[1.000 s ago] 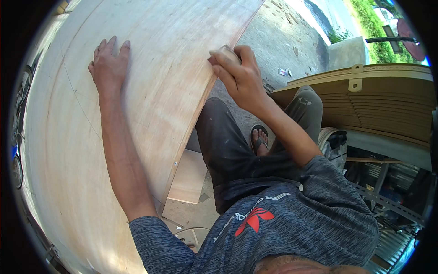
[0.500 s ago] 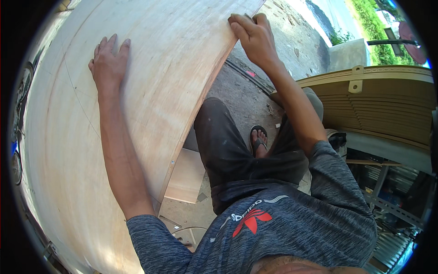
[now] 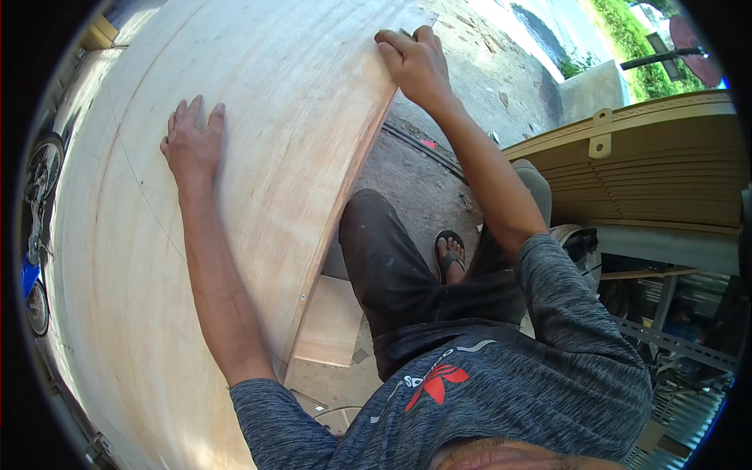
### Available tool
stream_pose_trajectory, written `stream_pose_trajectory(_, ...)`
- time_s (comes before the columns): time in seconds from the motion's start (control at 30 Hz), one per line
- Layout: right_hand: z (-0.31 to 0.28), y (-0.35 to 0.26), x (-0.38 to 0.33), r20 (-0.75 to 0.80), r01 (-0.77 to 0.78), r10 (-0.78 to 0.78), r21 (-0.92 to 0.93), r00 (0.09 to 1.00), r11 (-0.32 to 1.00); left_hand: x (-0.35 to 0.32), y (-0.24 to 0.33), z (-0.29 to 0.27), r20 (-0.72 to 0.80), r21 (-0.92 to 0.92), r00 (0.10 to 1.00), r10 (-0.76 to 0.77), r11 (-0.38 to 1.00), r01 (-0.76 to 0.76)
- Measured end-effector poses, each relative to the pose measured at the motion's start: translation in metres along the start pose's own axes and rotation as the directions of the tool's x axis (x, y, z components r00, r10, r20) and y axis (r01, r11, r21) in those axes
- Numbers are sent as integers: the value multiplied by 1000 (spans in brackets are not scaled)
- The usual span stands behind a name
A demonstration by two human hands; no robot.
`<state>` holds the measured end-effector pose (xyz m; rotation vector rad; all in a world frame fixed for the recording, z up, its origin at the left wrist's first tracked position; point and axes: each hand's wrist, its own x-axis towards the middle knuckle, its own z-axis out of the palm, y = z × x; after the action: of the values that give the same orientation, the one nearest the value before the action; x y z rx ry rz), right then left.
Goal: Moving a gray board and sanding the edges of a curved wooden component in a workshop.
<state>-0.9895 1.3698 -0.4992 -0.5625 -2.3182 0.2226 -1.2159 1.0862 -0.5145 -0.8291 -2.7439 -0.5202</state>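
A large pale plywood panel (image 3: 258, 180) with a thin line drawn across it fills the left and middle of the view. My left hand (image 3: 194, 145) lies flat on its face, fingers spread. At the panel's right edge, close to its far corner, my right hand (image 3: 415, 66) is closed with the fingers bent over the edge. Something small and dark shows between its fingers, too hidden to name. A small screw head (image 3: 303, 298) sits in the panel's near edge.
A smaller wooden board (image 3: 330, 321) lies on the floor below the panel, beside my leg. Thin dark rods (image 3: 423, 149) lie on the concrete. To the right stand a tan slatted panel (image 3: 666, 157) and a metal rack (image 3: 674, 345). A motorbike (image 3: 39, 227) is at far left.
The view has shifted, so the panel and my left hand appear lower. Both hands stay on the panel, the left still flat and the right still closed at the edge.
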Motion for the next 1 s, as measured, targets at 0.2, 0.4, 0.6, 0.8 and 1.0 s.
stream_pose_trajectory(0.2,-21,-69,-73,143,60,-119,358,983,932,-13,-23,-9,9,-7,1000,-18,1000,18)
stream_pose_trajectory(0.4,17,97,71,-12,-26,27,57,1000,998,-3,9,-9,31,-17,997,-70,997,71)
stream_pose_trajectory(0.6,-13,-1,-32,98,40,-75,322,992,946,-15,-1,-22,56,55,976,-210,977,207)
stream_pose_trajectory(0.8,26,132,88,-48,-74,75,17,996,997,-11,9,-16,112,51,988,-109,993,104)
stream_pose_trajectory(1.0,-6,-16,-3,167,-198,183,84,969,977,-24,-16,-29,132,133,988,-74,990,56)
